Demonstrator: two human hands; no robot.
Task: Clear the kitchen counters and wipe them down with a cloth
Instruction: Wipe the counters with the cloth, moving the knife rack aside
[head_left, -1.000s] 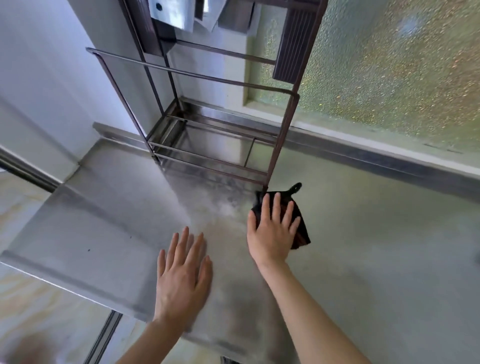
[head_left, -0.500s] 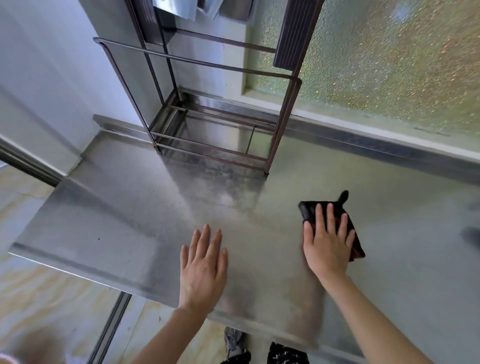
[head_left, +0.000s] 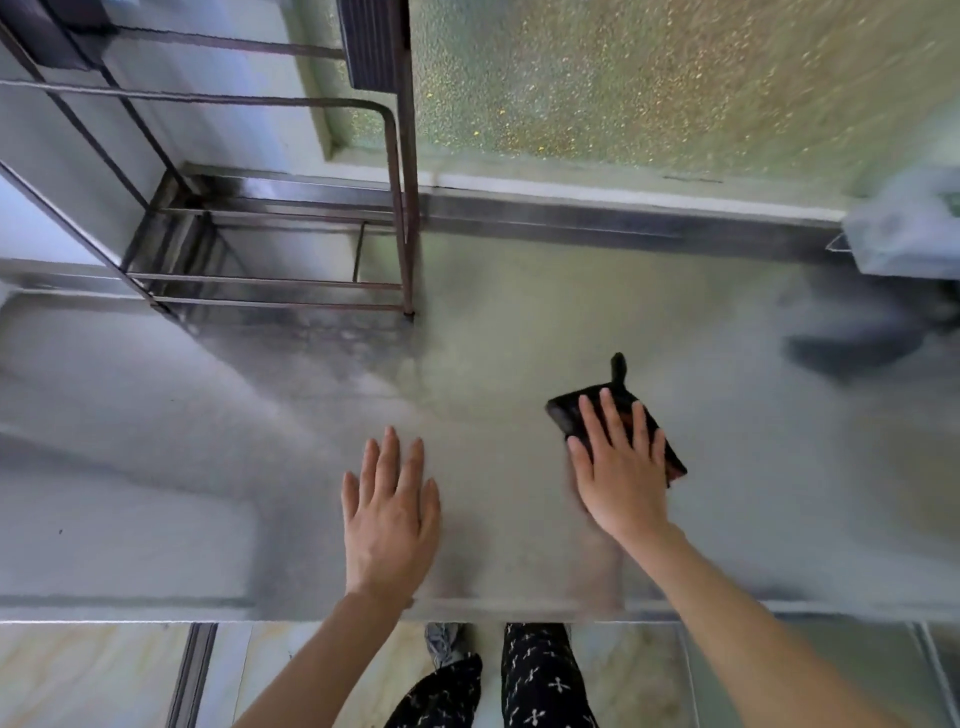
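We look straight down on a steel counter (head_left: 519, 332) and see both our hands laid on it, palms down. Our right hand (head_left: 621, 467) lies flat on a dark cloth (head_left: 571, 413), fingers stretched forward and slightly spread, pressing rather than gripping; nothing is curled around the fabric. The cloth sits a little right of the counter's middle, nearer the front edge than the back wall, with a corner poking out past our fingertips and a small loop (head_left: 617, 366) standing off its far side. A reddish patch shows on its right-hand part. The right forearm runs in from the lower right corner of the view at a slant, wrist low.

Our left hand (head_left: 389, 512) rests bare on the metal just left of the cloth hand, apart from it, fingers straight and close together, empty. Its forearm crosses the counter's front edge.

A brown wire rack (head_left: 400, 208) stands at the back left corner of the counter, against the wall. A blurred pale container (head_left: 904, 234) sits at the back right edge, below the frosted window (head_left: 675, 78). Patterned dark trousers (head_left: 540, 675) show below the front edge.
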